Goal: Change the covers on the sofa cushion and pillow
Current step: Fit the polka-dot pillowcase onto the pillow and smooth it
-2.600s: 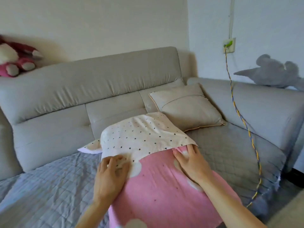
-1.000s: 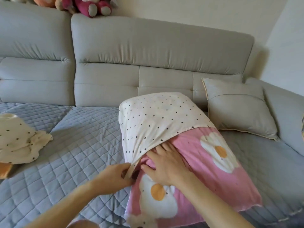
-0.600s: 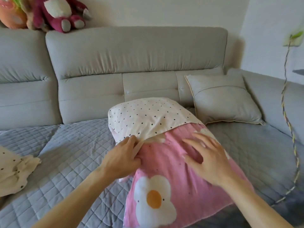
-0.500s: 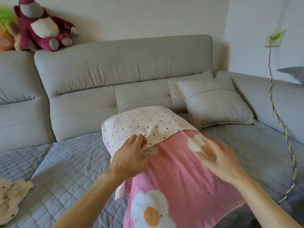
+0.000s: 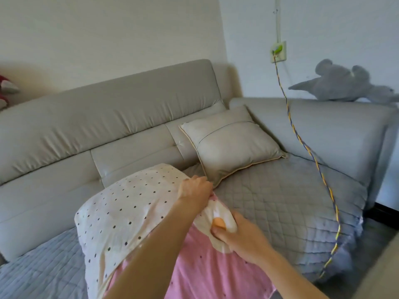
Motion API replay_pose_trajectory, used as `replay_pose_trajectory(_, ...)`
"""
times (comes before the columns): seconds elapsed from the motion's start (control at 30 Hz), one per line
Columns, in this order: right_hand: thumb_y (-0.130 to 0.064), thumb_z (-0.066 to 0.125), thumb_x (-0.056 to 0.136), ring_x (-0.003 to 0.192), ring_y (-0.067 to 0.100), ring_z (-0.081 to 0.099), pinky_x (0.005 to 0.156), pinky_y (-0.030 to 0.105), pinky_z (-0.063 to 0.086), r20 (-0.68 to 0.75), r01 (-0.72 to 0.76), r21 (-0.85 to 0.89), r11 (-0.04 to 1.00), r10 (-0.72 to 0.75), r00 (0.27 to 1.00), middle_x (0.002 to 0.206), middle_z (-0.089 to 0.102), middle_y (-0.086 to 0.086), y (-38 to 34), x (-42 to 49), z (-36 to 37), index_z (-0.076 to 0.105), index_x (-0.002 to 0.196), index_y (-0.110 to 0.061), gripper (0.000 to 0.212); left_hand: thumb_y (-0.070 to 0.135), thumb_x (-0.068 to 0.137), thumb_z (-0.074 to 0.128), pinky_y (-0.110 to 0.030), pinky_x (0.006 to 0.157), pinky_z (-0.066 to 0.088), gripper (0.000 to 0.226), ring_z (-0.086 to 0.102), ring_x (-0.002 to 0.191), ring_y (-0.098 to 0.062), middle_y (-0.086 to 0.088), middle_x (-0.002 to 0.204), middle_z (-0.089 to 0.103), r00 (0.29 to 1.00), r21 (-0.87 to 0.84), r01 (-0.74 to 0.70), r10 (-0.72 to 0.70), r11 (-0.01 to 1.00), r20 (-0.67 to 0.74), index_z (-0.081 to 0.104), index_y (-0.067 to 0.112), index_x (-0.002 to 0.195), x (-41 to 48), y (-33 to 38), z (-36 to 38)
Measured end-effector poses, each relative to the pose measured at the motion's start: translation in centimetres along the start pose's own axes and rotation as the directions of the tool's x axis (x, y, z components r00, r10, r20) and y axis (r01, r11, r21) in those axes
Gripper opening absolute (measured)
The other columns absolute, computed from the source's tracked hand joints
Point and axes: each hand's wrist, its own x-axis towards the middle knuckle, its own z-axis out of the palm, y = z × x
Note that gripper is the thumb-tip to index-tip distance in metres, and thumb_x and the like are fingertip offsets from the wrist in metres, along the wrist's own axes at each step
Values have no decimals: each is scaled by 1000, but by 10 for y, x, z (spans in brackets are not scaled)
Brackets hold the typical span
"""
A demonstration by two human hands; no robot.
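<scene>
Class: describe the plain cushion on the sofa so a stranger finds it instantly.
Find the grey sofa and look into its corner. A square cushion leans there. Unlike the dotted-and-pink pillow in front, it is plain beige with piped edges.

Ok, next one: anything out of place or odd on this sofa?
Mainly the braided cable: it hangs from the wall socket and trails across the quilted seat to its front edge, an odd place for a cable. The dotted cover reaches only partway down the pink pillow, which is just work unfinished.
</scene>
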Motion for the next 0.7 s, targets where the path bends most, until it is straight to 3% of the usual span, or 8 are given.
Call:
replay_pose_trajectory(0.13, -42, 54, 87, 81, 6, 62, 75, 37, 54, -88, 120, 81, 989, -113, 990, 91, 65, -13, -6, 2, 8, 55, 105, -38, 19, 34, 97, 52, -26, 71, 47, 18, 63, 93, -17, 9, 98, 69, 996, -387, 82, -62, 918, 63, 70, 33, 96, 6, 1, -6)
replay_pose_trajectory(0.2, -35, 47, 92, 85, 9, 59, 76, 37, 52, -172, 274, 10, 962, -268, 948, 96, 61, -13, -20, 1, 12, 54, 110, -37, 20, 32, 94, 56, -25, 67, 48, 19, 64, 80, -13, 14, 78, 68, 991, -571, 133, -116, 810, 66, 66, 35, 78, -4, -8, -25)
replay_pose_trajectory(0.27, -32, 41, 93, 88, 15, 57, 77, 37, 49, -268, 422, -139, 896, -444, 855, 103, 58, -13, -42, -1, 18, 51, 120, -37, 29, 28, 92, 61, -32, 76, 49, 20, 62, 72, -11, 13, 67, 67, 985, -720, 155, -160, 676, 63, 68, 30, 73, -21, -21, -52)
replay_pose_trajectory(0.33, -28, 42, 88, 85, 18, 56, 71, 35, 44, -332, 484, -360, 798, -594, 733, 105, 59, -13, -65, -1, 28, 53, 121, -35, 36, 27, 91, 63, -31, 78, 50, 17, 63, 71, -9, 9, 69, 70, 982, -753, 137, -186, 643, 19, 72, 27, 76, -42, -32, -84)
replay_pose_trajectory(0.47, -21, 65, 66, 76, 23, 62, 58, 30, 39, -411, 520, -517, 680, -730, 546, 91, 68, -6, -120, 11, 45, 69, 91, -30, 27, 24, 86, 62, -36, 84, 54, 18, 68, 78, -15, 2, 72, 72, 994, -800, 43, -103, 598, -23, 68, 22, 69, -79, -36, -130)
replay_pose_trajectory(0.53, -21, 74, 61, 73, 27, 65, 58, 31, 44, -425, 483, -520, 704, -704, 569, 84, 69, 0, -137, 25, 46, 71, 84, -25, 24, 24, 83, 63, -40, 88, 54, 17, 69, 85, -26, -6, 78, 72, 995, -904, -8, -85, 428, -49, 70, 19, 69, -94, -38, -137)
replay_pose_trajectory(0.6, -28, 63, 78, 87, 30, 64, 68, 37, 43, -352, 372, -566, 736, -623, 698, 100, 69, 3, -134, 33, 52, 66, 106, -26, 29, 21, 90, 65, -26, 81, 53, 16, 69, 83, -16, -5, 82, 74, 984, -935, -6, -163, 356, -68, 74, 14, 80, -107, -46, -127)
replay_pose_trajectory(0.7, -42, 37, 98, 103, 32, 56, 81, 41, 36, -218, 256, -598, 759, -461, 860, 116, 64, 4, -93, 30, 61, 54, 122, -31, 31, 32, 94, 60, -11, 70, 45, 15, 61, 76, 2, 17, 81, 70, 957, -738, 120, -274, 665, -92, 74, 32, 89, -126, -61, -76)
